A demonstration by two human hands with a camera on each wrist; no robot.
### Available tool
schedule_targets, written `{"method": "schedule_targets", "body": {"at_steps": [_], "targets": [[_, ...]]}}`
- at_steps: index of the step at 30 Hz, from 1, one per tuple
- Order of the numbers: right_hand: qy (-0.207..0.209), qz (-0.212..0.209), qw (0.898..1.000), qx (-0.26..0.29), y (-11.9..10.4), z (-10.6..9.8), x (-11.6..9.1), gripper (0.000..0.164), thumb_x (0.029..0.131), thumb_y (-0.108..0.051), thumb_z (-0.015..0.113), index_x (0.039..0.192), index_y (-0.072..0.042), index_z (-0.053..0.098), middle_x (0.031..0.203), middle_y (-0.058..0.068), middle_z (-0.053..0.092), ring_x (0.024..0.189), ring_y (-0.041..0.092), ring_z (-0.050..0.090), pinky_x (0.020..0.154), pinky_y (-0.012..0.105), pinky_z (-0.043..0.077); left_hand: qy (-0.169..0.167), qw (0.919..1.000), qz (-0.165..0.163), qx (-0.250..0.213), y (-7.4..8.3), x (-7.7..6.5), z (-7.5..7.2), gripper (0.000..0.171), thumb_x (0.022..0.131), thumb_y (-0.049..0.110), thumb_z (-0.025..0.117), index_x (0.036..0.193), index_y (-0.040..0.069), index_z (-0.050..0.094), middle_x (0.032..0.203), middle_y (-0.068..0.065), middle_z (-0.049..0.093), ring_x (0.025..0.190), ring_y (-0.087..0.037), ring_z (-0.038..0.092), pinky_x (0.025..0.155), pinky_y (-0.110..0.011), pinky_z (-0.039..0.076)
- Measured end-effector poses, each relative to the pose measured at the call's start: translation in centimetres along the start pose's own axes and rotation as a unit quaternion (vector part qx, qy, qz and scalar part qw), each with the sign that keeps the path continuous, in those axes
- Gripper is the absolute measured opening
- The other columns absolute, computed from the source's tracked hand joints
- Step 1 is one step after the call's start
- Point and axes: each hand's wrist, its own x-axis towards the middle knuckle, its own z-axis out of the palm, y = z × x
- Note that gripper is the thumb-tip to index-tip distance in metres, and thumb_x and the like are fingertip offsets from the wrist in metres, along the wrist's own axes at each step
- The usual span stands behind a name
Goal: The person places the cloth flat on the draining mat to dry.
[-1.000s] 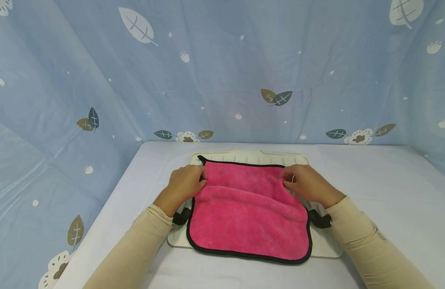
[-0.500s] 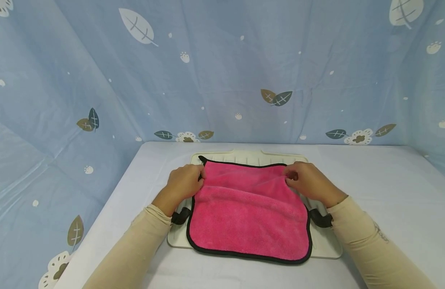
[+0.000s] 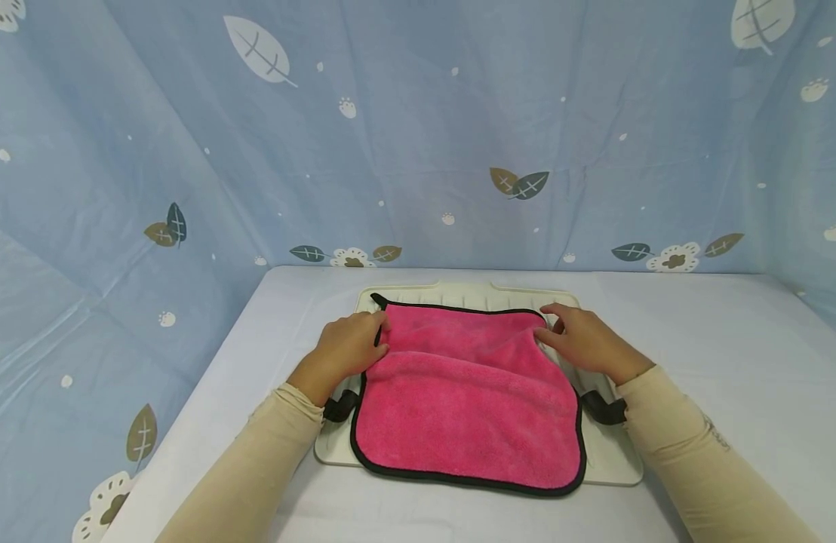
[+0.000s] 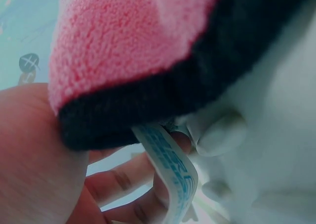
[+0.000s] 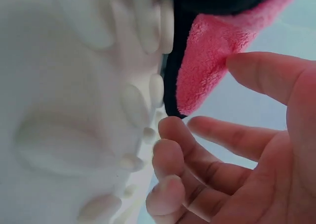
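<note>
A pink plush towel (image 3: 465, 422) with black edging lies over a cream ribbed board (image 3: 611, 460), with a low fold across its middle. My left hand (image 3: 346, 343) is at the towel's upper left edge, thumb and forefinger apart. In the left wrist view, a white printed tag (image 4: 173, 167) hangs from the black edging (image 4: 133, 105) in front of my loosely bent fingers. At the upper right corner, my right hand (image 3: 584, 343) has its thumb and fingers spread. In the right wrist view, the thumb tip overlaps the pink pile (image 5: 207, 61) and the fingers lie by the corner.
The board rests on a white-covered table (image 3: 717, 339). A small black loop (image 3: 379, 300) sticks out from the towel's upper left corner. Black wrist straps (image 3: 603, 409) show at both wrists. Behind the table hangs a blue curtain (image 3: 418, 113) with leaf prints.
My right thumb and fingers have parted and moved slightly right, and the towel's upper right corner shows more. My left thumb and forefinger are also a little further apart.
</note>
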Motion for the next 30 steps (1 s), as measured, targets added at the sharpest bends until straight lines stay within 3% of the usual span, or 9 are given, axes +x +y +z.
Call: {"method": "schedule_targets", "body": {"at_steps": [9,15,20,22,26,30], "targets": [[-0.045,0.029,0.998,0.046,0.38,0.06,0.19,0.058,0.102,-0.035,0.055,0.141,0.006,0.046,0.098,0.014,0.066,0.086,0.021,0.062,0.068,0.032,0.049,0.007,1.0,0.006,-0.001,-0.06,-0.14,-0.01,0.021,0.089,0.023,0.074,0.106,0.016,0.065,0.102,-0.006,0.07,0.095,-0.025,0.068,0.073,-0.049,0.054],[-0.042,0.026,0.996,0.075,0.22,0.2,0.13,0.042,0.097,-0.03,0.063,0.121,0.003,0.058,0.088,0.01,0.062,0.073,0.018,0.056,0.062,0.032,0.047,0.014,0.9998,0.013,0.002,0.22,-0.23,-0.04,0.036,0.089,0.024,0.074,0.122,0.014,0.062,0.109,-0.009,0.068,0.097,-0.029,0.069,0.075,-0.048,0.056],[-0.003,-0.007,0.996,0.085,0.12,0.29,0.12,0.02,0.094,-0.021,0.068,0.102,-0.003,0.063,0.092,0.01,0.061,0.07,0.015,0.054,0.059,0.029,0.046,0.01,0.9999,0.007,-0.008,0.34,-0.26,-0.14,0.05,0.09,0.023,0.073,0.136,0.014,0.056,0.122,-0.012,0.066,0.105,-0.03,0.068,0.08,-0.049,0.056],[0.021,-0.016,0.995,0.091,0.13,0.27,0.09,0.015,0.094,-0.017,0.067,0.1,-0.004,0.064,0.098,0.012,0.063,0.07,0.015,0.058,0.06,0.028,0.047,0.005,0.9999,0.005,-0.014,0.33,-0.25,-0.19,0.05,0.09,0.022,0.073,0.137,0.014,0.055,0.117,-0.01,0.068,0.104,-0.028,0.068,0.079,-0.048,0.056],[0.06,-0.017,0.992,0.109,0.0,0.09,0.01,0.012,0.096,-0.013,0.063,0.103,-0.004,0.061,0.102,0.015,0.064,0.067,0.02,0.066,0.058,0.026,0.048,0.004,0.9998,0.007,-0.017,0.21,-0.21,-0.25,0.043,0.091,0.017,0.069,0.132,0.013,0.057,0.104,-0.006,0.069,0.097,-0.024,0.068,0.072,-0.045,0.055],[0.1,-0.015,0.988,0.114,-0.24,-0.18,0.0,0.012,0.099,-0.012,0.06,0.106,-0.003,0.057,0.09,0.014,0.066,0.063,0.02,0.067,0.054,0.025,0.045,0.025,0.9995,0.007,-0.02,0.13,-0.17,-0.23,0.031,0.09,0.012,0.065,0.121,0.014,0.06,0.104,-0.006,0.069,0.091,-0.025,0.068,0.068,-0.045,0.053]]}}
